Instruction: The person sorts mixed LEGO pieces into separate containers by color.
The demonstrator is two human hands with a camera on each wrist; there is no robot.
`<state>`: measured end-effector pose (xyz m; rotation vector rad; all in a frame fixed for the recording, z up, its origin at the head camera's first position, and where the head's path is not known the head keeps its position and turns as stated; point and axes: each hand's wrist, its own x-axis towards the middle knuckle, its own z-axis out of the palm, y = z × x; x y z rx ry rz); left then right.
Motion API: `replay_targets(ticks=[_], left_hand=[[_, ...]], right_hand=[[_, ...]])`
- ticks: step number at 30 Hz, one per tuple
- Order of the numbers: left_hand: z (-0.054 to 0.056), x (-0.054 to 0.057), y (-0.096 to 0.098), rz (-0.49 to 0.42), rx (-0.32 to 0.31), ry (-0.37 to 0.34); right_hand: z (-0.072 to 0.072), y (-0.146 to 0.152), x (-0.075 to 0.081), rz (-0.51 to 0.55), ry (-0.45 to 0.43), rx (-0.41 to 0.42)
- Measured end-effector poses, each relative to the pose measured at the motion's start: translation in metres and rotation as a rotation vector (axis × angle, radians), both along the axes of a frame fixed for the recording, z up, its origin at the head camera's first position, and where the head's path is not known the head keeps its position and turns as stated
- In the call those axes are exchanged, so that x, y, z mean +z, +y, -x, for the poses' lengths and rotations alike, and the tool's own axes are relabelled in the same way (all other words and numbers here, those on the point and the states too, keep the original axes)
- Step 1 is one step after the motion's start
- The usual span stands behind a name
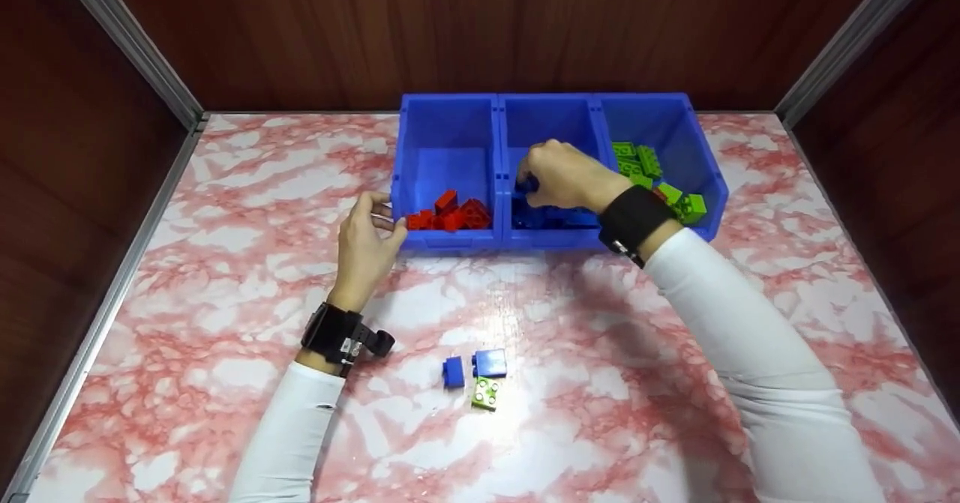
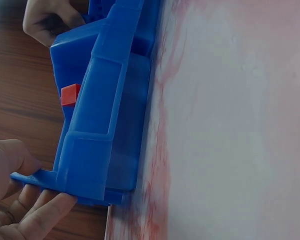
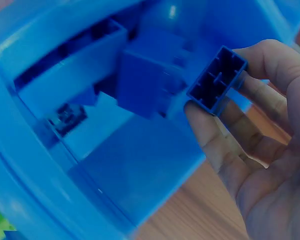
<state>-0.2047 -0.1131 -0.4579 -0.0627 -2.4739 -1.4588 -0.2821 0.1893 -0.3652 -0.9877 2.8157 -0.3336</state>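
My right hand (image 1: 566, 175) is inside the middle compartment of a blue three-part bin (image 1: 450, 241). In the right wrist view, its thumb and fingers pinch a dark blue toy brick (image 3: 217, 80), hollow underside showing. Other blue bricks (image 3: 145, 75) lie below in that compartment. My left hand (image 1: 367, 237) grips the bin's left side wall, with the thumb inside the rim and the fingers outside, as the left wrist view shows. Red bricks (image 1: 450, 217) lie in the left compartment beside that hand.
Green bricks (image 1: 637, 162) fill part of the right compartment, with a bit of red among them. On the marbled table (image 1: 247, 278) in front lie a small blue brick (image 1: 454, 372), a wider blue brick (image 1: 490, 363) and a green brick (image 1: 485, 393). Wooden panels (image 1: 480, 31) enclose the table.
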Motion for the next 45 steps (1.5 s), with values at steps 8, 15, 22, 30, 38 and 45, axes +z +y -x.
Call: replay_targets(ticks=[8,15,22,30,38,45], left_hand=[[0.000,0.000,0.001,0.003,0.000,0.007],[0.001,0.001,0.001,-0.005,-0.003,0.003],[0.001,0.001,0.000,-0.008,-0.009,0.016],[0.000,0.000,0.000,-0.003,-0.003,0.010],[0.001,-0.001,0.000,0.011,0.011,0.021],[0.000,-0.001,0.000,-0.006,0.010,0.018]], right_hand=[[0.003,0.007,-0.012,0.004,0.015,-0.021],[-0.009,0.013,-0.012,0.008,0.142,0.048],[-0.048,0.014,0.006,0.079,0.315,0.148],[-0.102,0.004,0.000,0.067,0.259,0.356],[-0.145,-0.011,-0.029,-0.090,0.068,0.484],[-0.156,-0.024,-0.052,-0.117,0.074,0.592]])
